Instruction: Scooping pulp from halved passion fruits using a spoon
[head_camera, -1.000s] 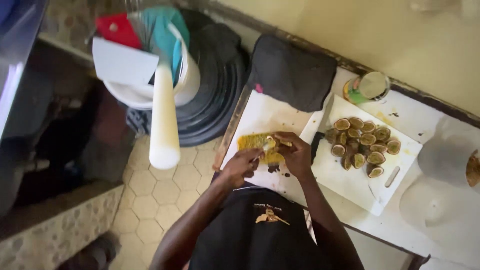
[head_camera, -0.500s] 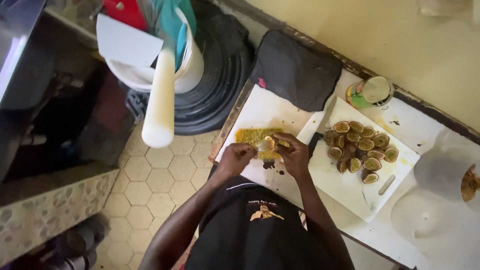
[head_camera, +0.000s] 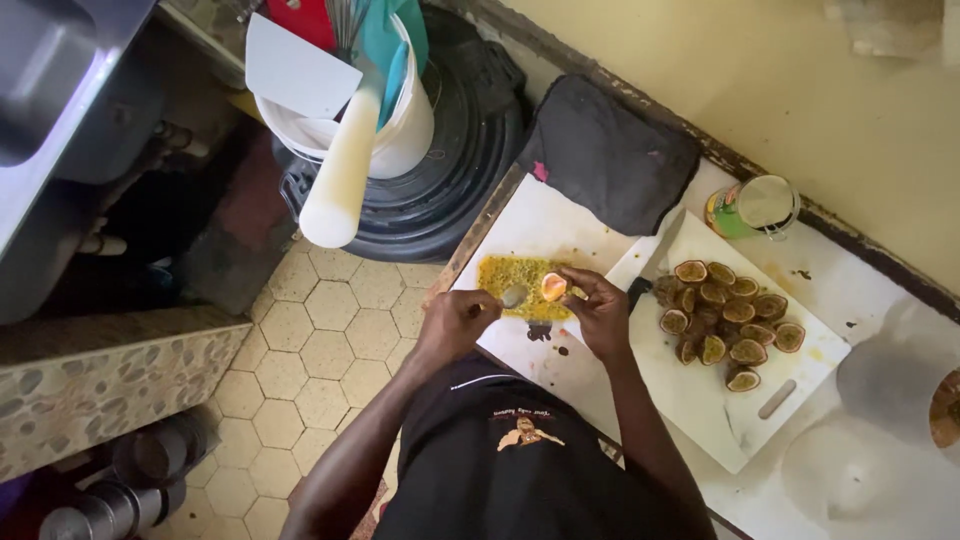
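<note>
While scooped, fruit half (head_camera: 553, 287) between hands.

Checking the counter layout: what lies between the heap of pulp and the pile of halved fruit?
In the head view, the right hand holding a fruit half lies between the pulp and the pile.

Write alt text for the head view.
Seen from above, the left hand holds a spoon beside a passion fruit half in the right hand, over yellow pulp on a white tray. More halved fruit fills a cutting board alongside.
</note>
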